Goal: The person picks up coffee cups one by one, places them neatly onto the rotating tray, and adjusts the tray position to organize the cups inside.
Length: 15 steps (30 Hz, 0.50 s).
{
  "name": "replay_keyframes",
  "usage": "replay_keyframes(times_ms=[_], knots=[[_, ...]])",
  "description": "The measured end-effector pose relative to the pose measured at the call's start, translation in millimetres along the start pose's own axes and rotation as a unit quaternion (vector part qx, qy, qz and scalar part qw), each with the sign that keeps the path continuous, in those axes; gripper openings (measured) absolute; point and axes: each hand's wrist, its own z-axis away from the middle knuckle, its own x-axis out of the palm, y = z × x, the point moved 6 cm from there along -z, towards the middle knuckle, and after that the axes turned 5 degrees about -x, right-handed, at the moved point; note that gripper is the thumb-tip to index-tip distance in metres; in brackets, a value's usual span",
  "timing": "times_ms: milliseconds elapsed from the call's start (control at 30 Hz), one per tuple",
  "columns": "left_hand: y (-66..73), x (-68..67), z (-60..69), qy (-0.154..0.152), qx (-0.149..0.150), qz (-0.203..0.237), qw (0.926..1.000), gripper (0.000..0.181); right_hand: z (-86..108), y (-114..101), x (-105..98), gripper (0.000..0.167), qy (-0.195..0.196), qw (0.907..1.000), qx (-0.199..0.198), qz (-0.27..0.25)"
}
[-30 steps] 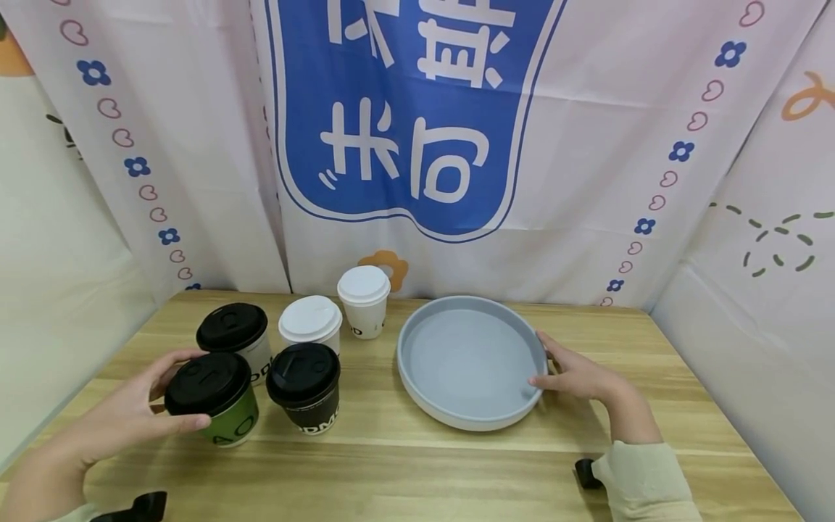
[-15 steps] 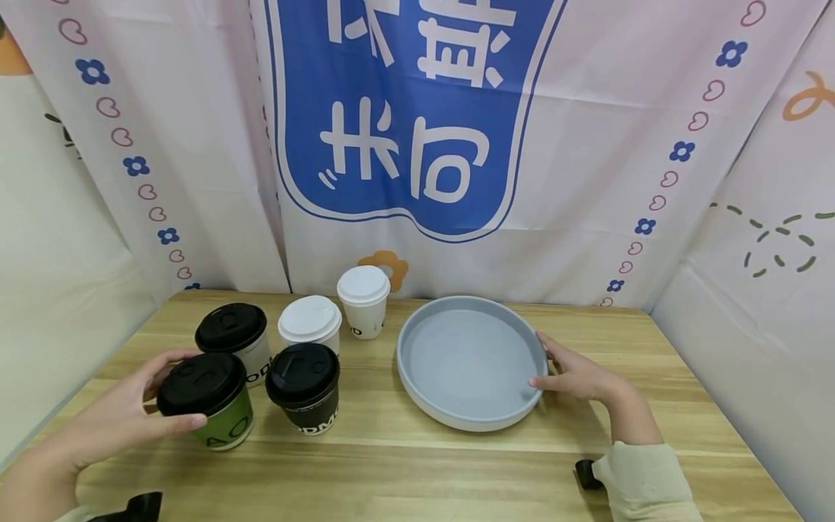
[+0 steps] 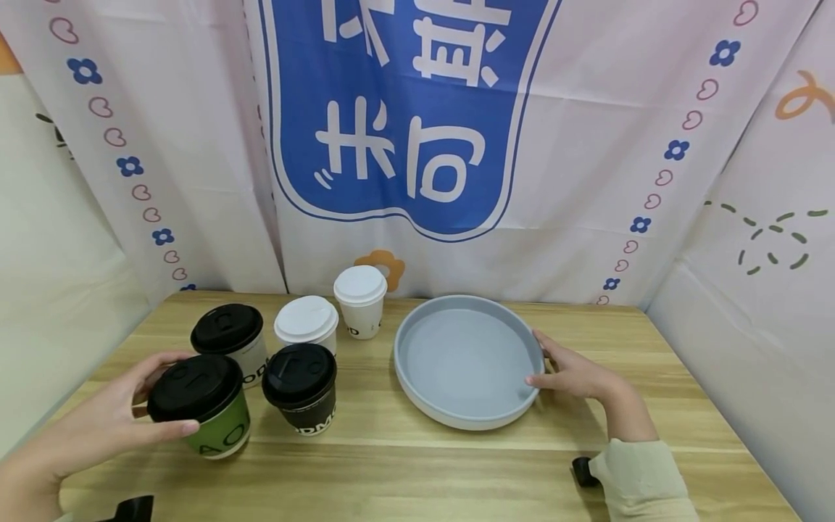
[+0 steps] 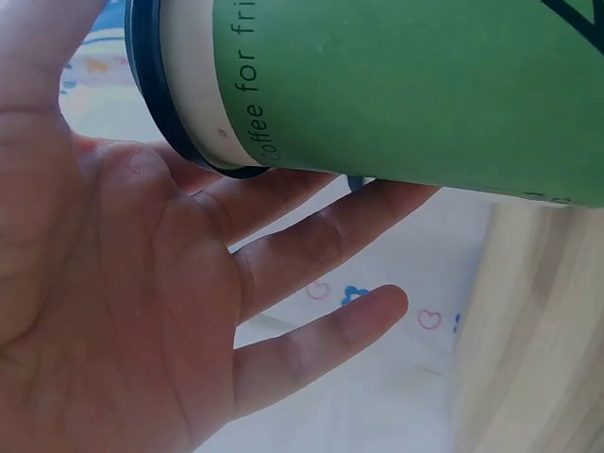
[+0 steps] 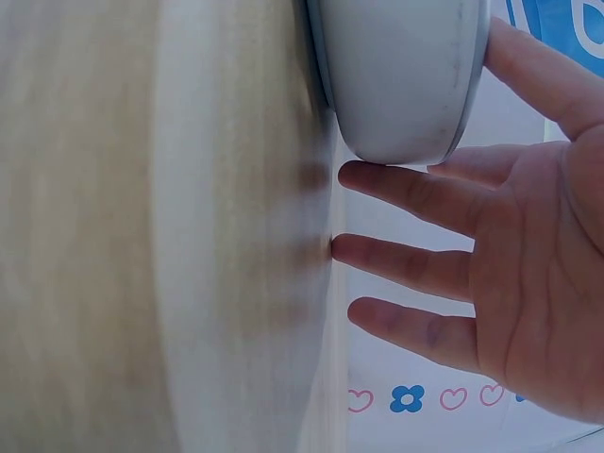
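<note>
Head view: left hand clasps the black-lidded green paper cup between thumb and fingers, left of the black paper cup; right hand, fingers straight and spread, touches the edge of the round grey tray on the wooden table
</note>
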Motion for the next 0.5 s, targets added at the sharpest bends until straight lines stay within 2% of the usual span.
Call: replay_keyframes(times_ms=[267,500], knots=[[12.9,-4.5,5.2,0.011,0.012,-0.011,0.9998,0.073,0.1,-1.3,-0.6,0.100,0.000,1.0000,0.002,0.000],[22.4,-11.4,6.6,0.027,0.041,-0.013,0.9987,0.077,0.2,-0.6,0.0,0.101,-0.004,0.9999,0.009,-0.005]])
